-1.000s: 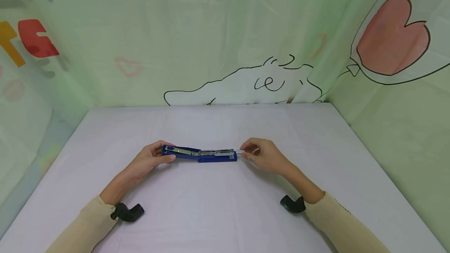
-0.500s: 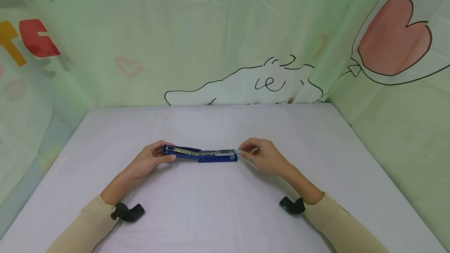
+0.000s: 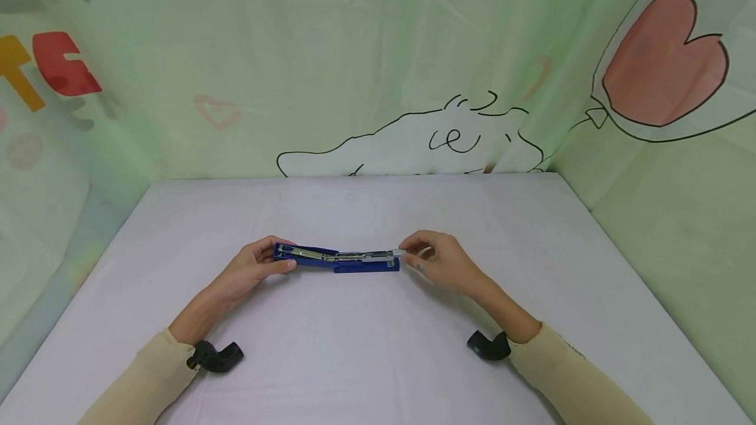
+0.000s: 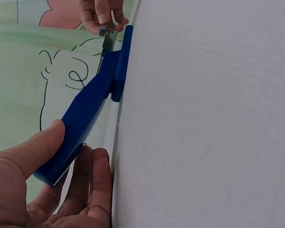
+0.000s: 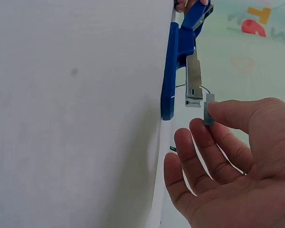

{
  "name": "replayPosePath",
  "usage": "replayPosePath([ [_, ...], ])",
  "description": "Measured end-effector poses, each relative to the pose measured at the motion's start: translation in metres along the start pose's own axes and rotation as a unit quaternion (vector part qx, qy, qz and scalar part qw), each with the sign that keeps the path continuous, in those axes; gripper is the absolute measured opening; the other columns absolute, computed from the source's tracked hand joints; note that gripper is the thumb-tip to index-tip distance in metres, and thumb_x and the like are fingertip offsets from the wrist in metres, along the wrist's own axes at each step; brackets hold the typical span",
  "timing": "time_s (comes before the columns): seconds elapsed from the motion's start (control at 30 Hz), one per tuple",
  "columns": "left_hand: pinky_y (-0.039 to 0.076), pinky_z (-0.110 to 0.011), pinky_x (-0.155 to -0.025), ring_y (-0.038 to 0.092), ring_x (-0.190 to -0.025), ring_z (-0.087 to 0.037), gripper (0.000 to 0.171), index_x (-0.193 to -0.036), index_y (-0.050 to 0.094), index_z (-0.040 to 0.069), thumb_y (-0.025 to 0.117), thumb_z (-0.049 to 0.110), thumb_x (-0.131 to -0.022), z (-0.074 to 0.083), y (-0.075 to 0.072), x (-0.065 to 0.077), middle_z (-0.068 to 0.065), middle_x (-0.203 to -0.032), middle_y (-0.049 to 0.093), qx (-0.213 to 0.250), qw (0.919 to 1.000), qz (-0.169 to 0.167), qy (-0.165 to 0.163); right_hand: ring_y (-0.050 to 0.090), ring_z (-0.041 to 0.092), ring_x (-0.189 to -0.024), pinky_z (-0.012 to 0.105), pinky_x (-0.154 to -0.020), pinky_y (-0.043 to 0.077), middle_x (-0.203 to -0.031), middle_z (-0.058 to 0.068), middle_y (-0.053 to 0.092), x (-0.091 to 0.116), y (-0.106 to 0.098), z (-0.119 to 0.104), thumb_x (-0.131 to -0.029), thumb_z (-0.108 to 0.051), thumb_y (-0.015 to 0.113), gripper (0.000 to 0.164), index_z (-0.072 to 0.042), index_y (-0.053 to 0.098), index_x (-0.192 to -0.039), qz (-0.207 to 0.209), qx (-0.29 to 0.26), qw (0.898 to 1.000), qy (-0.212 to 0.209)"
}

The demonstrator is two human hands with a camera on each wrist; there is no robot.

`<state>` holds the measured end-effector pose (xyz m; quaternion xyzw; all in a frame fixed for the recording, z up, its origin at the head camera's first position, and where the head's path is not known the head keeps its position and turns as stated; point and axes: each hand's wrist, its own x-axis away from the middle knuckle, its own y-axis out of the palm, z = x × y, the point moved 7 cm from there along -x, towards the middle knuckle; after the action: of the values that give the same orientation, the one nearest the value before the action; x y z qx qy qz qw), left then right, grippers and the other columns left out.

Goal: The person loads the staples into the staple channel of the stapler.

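Note:
A blue stapler (image 3: 366, 267) lies opened out on the white table, its lid folded back to the left and its metal magazine (image 5: 194, 78) exposed. My left hand (image 3: 248, 271) grips the folded-back lid, thumb on one side and fingers on the other, as the left wrist view shows. Between thumb and fingertips, my right hand (image 3: 443, 261) pinches a short grey strip of staples (image 5: 209, 110). That strip sits just above the magazine's front end; whether the two touch I cannot tell. The other right-hand fingers are loosely bent.
The table (image 3: 366, 353) has a white cover. Behind it hangs a pale green printed curtain (image 3: 354, 51). Black curved camera mounts stick out at the left cuff (image 3: 218, 357) and the right cuff (image 3: 490, 345).
My right hand has shifted slightly left, bringing the strip of staples from beyond the magazine's tip to over its front end. The left hand and stapler stay almost still.

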<state>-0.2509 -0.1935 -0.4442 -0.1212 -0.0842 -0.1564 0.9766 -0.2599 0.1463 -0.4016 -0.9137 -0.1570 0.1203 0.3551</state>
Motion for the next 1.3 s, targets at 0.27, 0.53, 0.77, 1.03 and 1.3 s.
replayPosePath([
  [0.27,0.049,-0.018,-0.093,0.064,-0.112,-0.008,0.055,-0.143,0.055,-0.001,0.078,0.021,-0.098,0.0,0.0,0.0,-0.019,-0.141,0.065,0.004,1.0,0.001,0.002,0.071,0.022,-0.101,0.038,-0.089,0.06,-0.108,0.007,0.078,-0.002,0.002,-0.004,-0.097,-0.007,0.076,0.016,-0.006,0.076,-0.112,0.004,-0.012,1.0,-0.001],
  [0.53,0.05,-0.018,-0.092,0.065,-0.11,-0.006,0.055,-0.143,0.056,-0.001,0.078,0.021,-0.098,0.0,-0.001,0.001,-0.019,-0.141,0.066,0.0,1.0,0.003,0.002,0.071,0.021,-0.1,0.037,-0.088,0.06,-0.107,0.007,0.078,-0.004,0.006,-0.007,-0.097,-0.008,0.076,0.016,-0.006,0.076,-0.113,0.006,-0.025,1.0,-0.011],
  [0.77,0.05,-0.019,-0.092,0.065,-0.109,-0.006,0.055,-0.143,0.056,-0.001,0.078,0.021,-0.098,-0.001,0.0,0.0,-0.018,-0.14,0.066,-0.002,1.0,0.002,0.002,0.071,0.021,-0.101,0.036,-0.088,0.061,-0.108,0.007,0.078,-0.005,0.008,-0.009,-0.097,-0.009,0.076,0.016,-0.006,0.075,-0.113,0.008,-0.029,0.999,-0.018],
  [1.03,0.05,-0.019,-0.091,0.065,-0.108,-0.006,0.055,-0.143,0.056,-0.001,0.077,0.02,-0.098,0.0,-0.002,0.0,-0.018,-0.139,0.066,-0.004,1.0,0.003,0.003,0.071,0.021,-0.102,0.037,-0.088,0.061,-0.109,0.007,0.078,-0.007,0.011,-0.011,-0.098,-0.01,0.076,0.016,-0.007,0.076,-0.113,0.011,-0.027,0.999,-0.021],
  [1.3,0.049,-0.018,-0.092,0.065,-0.11,-0.006,0.054,-0.142,0.057,-0.001,0.078,0.021,-0.098,-0.001,-0.002,0.0,-0.016,-0.138,0.068,-0.004,1.0,0.002,0.001,0.071,0.021,-0.103,0.036,-0.088,0.06,-0.109,0.006,0.077,-0.008,0.013,-0.011,-0.097,-0.01,0.076,0.016,-0.007,0.075,-0.113,0.008,-0.02,1.0,-0.017],
])
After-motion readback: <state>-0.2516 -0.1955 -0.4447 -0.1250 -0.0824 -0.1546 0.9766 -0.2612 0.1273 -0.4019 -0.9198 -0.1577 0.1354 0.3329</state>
